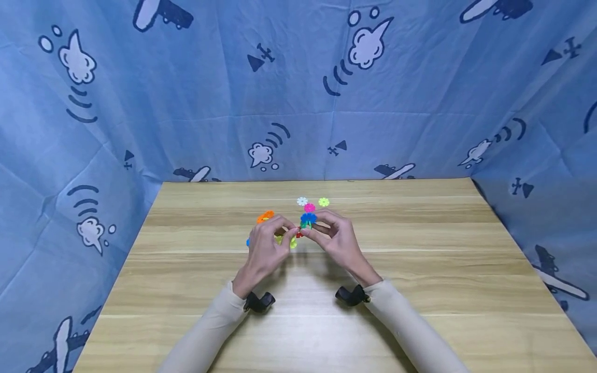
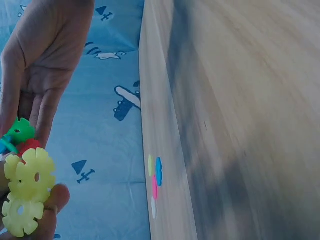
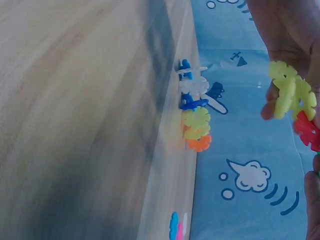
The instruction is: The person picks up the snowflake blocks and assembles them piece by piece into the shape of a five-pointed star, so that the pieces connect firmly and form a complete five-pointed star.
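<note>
Several notched discs make up the chain [image 2: 30, 182] that you hold between your hands, raised off the worktop [image 1: 420, 290]. Its long axis runs roughly left to right: yellow discs [image 3: 286, 95] toward your left, a red disc [image 3: 306, 125] in the middle, a green disc [image 2: 25, 127] toward your right. A scrap of blue beside the green is too small to identify. Your left grip [image 1: 268, 246] is narrow, pinching the yellow end; your right grip [image 1: 339, 241] is equally narrow, pinching the green end. Neither is clearly nearer: your fingertips face each other across the red disc, and that short span is probably the relation that governs any next move. Whether red and green are fully slotted cannot be told.

On the worktop just beyond lie a blue disc [image 1: 308, 218], a pink disc [image 1: 310, 207], a white disc [image 1: 302, 201] and a lime disc [image 1: 324, 202]; the blue one is closest to your right fingertips. Near your left hand, partly hidden by it in the head view, sits a pile [image 3: 196, 117] of orange, yellow, clear and blue pieces. Either group could be brushed by a lowered hand. A patterned curtain [image 1: 298, 77] closes the far side.
</note>
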